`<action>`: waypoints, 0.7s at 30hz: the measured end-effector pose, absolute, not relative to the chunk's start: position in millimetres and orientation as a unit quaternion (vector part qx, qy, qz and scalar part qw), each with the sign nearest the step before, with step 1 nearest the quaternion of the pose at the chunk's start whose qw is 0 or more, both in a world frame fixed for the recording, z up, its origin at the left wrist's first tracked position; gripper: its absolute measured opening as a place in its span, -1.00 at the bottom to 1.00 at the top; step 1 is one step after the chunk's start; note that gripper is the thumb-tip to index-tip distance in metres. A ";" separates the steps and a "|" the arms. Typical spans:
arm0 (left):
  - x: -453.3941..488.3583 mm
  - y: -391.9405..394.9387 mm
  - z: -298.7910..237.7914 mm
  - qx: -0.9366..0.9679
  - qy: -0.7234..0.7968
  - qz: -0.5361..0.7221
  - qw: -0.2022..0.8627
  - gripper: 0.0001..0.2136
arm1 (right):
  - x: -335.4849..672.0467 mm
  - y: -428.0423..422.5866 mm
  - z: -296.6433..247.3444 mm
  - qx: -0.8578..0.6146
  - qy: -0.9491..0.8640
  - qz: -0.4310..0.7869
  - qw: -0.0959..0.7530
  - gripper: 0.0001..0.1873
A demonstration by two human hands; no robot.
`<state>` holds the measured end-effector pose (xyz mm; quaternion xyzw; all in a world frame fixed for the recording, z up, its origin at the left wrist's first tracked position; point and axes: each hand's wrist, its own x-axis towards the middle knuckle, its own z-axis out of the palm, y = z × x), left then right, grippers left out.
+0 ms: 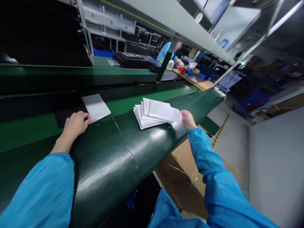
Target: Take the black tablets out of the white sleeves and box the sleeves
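My left hand is at the near corner of a white sheet or envelope, thumb and fingers pinched on its edge. That white piece lies on the green work surface, next to a dark flat item partly in shadow. To the right, a loose pile of flat white envelopes rests on the green surface. My right hand pinches the right end of the top white envelope, which lies across the pile and sticks out past it.
The green bench has a rounded front edge. Below it stands an open cardboard box. A metal post rises behind the bench. Farther back, a person in a blue sleeve works near small coloured bins. Black trays lie beyond.
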<state>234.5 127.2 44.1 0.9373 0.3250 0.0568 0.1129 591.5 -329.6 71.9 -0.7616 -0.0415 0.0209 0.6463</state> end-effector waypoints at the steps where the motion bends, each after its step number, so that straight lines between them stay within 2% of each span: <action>1: 235.7 127.9 41.0 0.936 0.329 0.064 0.106 -0.77 | 589.1 -329.3 70.3 -0.776 -0.034 0.029 0.629 -0.74; 5: 238.9 131.7 34.8 0.927 0.344 0.090 0.118 -0.86 | 580.4 -317.1 65.0 -0.800 -0.035 0.063 0.595 -0.62; 9: 235.1 132.8 37.1 0.919 0.364 0.095 0.115 -0.90 | 575.0 -298.8 64.7 -0.802 -0.068 0.102 0.584 -0.65; 17: 221.9 126.1 33.4 0.918 0.342 0.183 0.076 -0.63 | 564.4 -272.6 79.7 -0.831 -0.125 0.087 0.536 -0.64; 21: 214.7 118.0 34.3 0.907 0.336 0.245 0.072 -0.61 | 555.3 -261.1 91.6 -0.856 -0.123 0.035 0.501 -0.58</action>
